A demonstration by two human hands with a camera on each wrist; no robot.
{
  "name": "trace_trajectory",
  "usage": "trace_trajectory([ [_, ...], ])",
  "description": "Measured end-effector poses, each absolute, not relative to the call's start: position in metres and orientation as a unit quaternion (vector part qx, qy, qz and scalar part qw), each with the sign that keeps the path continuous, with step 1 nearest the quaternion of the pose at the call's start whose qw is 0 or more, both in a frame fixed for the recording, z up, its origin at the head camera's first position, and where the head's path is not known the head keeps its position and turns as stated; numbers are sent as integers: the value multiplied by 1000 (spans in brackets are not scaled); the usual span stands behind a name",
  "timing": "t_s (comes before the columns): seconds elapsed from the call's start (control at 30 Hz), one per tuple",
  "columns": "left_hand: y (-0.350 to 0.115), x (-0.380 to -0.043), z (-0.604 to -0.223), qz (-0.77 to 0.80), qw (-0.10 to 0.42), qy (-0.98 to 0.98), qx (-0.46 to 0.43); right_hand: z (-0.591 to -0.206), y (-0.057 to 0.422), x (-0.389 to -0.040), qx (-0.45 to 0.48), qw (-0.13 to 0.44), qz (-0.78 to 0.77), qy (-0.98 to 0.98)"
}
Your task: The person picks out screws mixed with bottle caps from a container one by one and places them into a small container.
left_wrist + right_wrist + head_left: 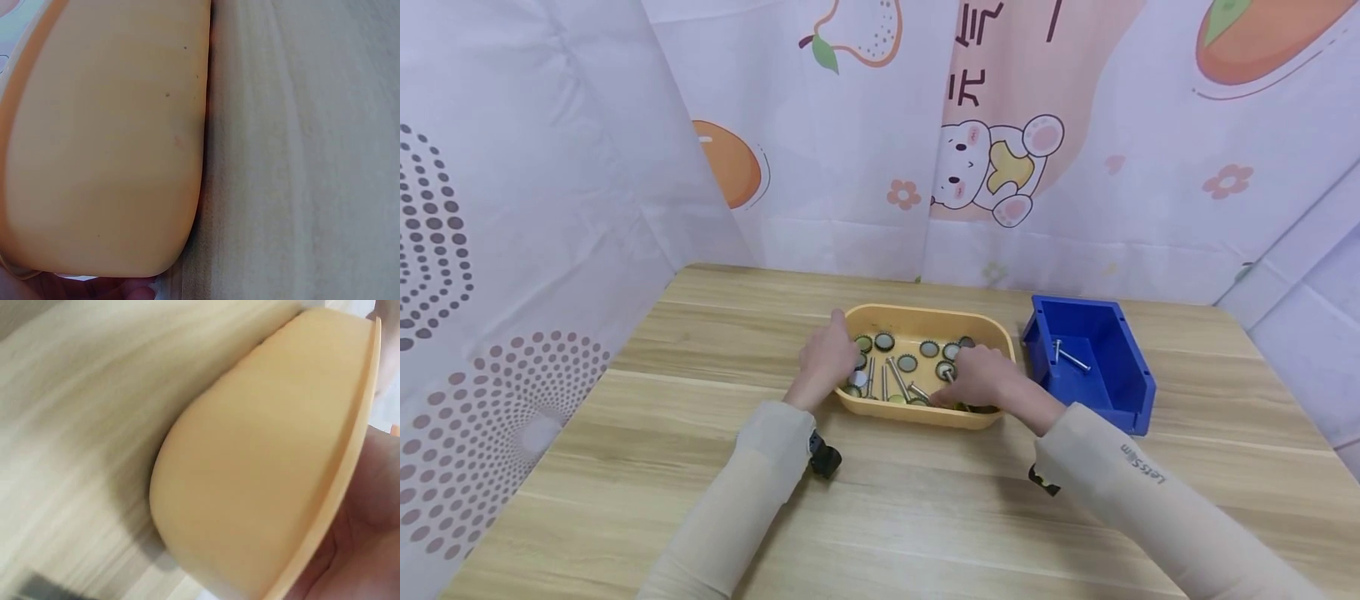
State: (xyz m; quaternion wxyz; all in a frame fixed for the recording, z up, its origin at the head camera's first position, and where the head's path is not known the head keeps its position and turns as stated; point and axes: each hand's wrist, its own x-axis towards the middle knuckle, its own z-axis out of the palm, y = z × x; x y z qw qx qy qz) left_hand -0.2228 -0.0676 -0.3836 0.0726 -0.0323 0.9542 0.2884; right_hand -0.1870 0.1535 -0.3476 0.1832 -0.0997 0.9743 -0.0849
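A yellow plastic tray [925, 415] holds several bottle caps [907, 362] and several metal screws [898, 379]. My left hand [829, 354] grips the tray's left end, its fingers curled at that end wall in the left wrist view. Inside the right part of the tray is my right hand [981, 377], reaching down over the rim. Its thumb and forefinger are spread apart, with a screw and a cap between them in the head view. The right wrist view shows this hand behind the tray wall [262, 462], its fingertips hidden.
Close to the tray's right stands a blue open-front bin [1086, 379] with a single screw [1072, 357] in it. The wooden table [910, 517] ends at a printed curtain [850, 242] behind. A second curtain [550, 208] hangs along the left side.
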Motion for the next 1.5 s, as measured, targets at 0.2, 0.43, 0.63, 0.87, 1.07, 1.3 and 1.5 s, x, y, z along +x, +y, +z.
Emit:
trace_trajectory([
  [0.2, -67, -223, -384, 288, 72, 954, -32, -351, 145, -185, -122, 173, -53, 976],
  [0.43, -67, -223, -383, 287, 72, 954, -35, -354, 142, -184, -149, 168, -61, 973],
  [0.63, -67, -223, -383, 288, 75, 954, -33, -356, 142, -184, -154, 173, -79, 970],
  [0.87, -67, -224, -384, 292, 70, 953, -37, -359, 148, -188, -217, 167, -105, 956],
  [1.07, -66, -223, -385, 293, 73, 952, -40, -359, 152, -190, -212, 172, -122, 954],
  [1.3, -66, -223, -385, 296, 75, 951, -39, -358, 154, -190, -188, 178, -132, 957],
  [1.5, -66, -224, -386, 297, 72, 952, -36, -359, 158, -191, -195, 167, -137, 957],
])
